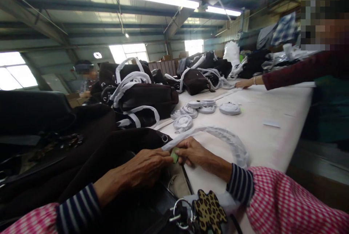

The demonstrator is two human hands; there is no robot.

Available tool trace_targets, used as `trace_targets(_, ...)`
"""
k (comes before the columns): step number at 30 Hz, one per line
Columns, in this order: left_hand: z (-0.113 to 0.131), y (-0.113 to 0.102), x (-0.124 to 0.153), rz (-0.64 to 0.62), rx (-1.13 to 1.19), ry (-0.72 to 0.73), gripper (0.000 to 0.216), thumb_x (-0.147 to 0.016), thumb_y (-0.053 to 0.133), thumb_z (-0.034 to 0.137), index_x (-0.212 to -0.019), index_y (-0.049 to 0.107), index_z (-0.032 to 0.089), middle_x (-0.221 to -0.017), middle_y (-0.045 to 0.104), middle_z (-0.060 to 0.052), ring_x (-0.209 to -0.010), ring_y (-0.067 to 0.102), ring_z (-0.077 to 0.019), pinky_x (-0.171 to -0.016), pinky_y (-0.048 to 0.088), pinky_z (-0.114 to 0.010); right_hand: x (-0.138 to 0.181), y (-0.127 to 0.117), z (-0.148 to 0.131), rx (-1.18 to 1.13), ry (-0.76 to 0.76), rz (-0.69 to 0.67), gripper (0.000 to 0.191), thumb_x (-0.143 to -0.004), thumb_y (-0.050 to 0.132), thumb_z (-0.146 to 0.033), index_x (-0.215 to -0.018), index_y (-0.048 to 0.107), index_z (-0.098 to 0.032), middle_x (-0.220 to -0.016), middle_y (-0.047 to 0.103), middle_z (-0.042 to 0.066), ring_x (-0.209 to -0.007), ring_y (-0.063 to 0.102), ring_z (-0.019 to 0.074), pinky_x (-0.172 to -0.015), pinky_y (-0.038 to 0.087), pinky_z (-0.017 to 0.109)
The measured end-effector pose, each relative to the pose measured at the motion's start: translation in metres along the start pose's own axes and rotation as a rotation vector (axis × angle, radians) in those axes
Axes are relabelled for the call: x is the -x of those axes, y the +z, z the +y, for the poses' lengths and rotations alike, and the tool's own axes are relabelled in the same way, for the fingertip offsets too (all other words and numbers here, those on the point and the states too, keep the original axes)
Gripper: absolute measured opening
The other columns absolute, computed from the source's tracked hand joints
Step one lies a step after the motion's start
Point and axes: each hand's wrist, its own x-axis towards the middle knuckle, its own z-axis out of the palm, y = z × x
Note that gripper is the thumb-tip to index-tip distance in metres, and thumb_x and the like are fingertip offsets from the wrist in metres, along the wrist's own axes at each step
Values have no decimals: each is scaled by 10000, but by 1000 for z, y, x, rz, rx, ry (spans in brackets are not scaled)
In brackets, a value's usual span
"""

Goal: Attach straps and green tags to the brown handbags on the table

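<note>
My left hand (pixel 144 166) rests on a dark brown bag (pixel 114 154) and pinches the end of its handle, which is wrapped in white paper (pixel 223 137). My right hand (pixel 193 152) grips the same wrapped handle close to the metal ring, fingers closed, with a small green piece (pixel 174 156) between the two hands. The wrapped handle arcs to the right over the white table (pixel 272 132). A leopard-print charm on a key ring (pixel 208 210) lies at the bottom near my sleeves.
Several coils of white wrapping (pixel 207 108) lie mid-table. Dark bags with wrapped handles (pixel 144 96) pile up at left and at the far end (pixel 199 77). A co-worker's hand (pixel 244 83) in a maroon sleeve reaches across from the right. Another person sits far left.
</note>
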Motion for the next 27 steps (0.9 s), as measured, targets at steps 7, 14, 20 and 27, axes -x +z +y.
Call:
trace_targets(7, 2, 0, 2, 77, 106, -23, 270, -924, 443, 90, -1016, 671, 202, -1072, 651, -41, -890, 621, -167, -807, 473, -237, 4, 3, -14, -11, 82, 4, 121, -719, 687, -182, -823, 699, -121, -483, 597, -53, -324, 415, 48, -309, 259, 150)
trace_targets(14, 8, -6, 4, 144, -4, -62, 233, -932, 481, 153, -858, 696, 202, -935, 572, -21, -789, 545, -140, -668, 414, -211, -21, 16, -9, 186, 94, -33, 93, -671, 703, -136, -701, 617, -154, -485, 585, -56, -371, 516, 86, -345, 331, 156)
trace_targets(20, 10, -12, 4, 103, 138, -77, 307, -999, 465, 306, -894, 725, 181, -884, 619, -37, -782, 573, -164, -705, 462, -227, -27, 42, -11, 692, -34, 243, 127, -782, 663, -198, -669, 649, -143, -693, 711, 63, -688, 687, 200, -557, 434, 232)
trace_targets(27, 2, 2, 8, 84, 16, -167, 230, -986, 472, 246, -966, 701, 226, -943, 670, -28, -863, 632, -181, -761, 451, -255, -16, 49, -10, 753, -78, 304, 84, -780, 687, -212, -810, 717, -139, -858, 738, 107, -869, 678, 254, -730, 459, 301)
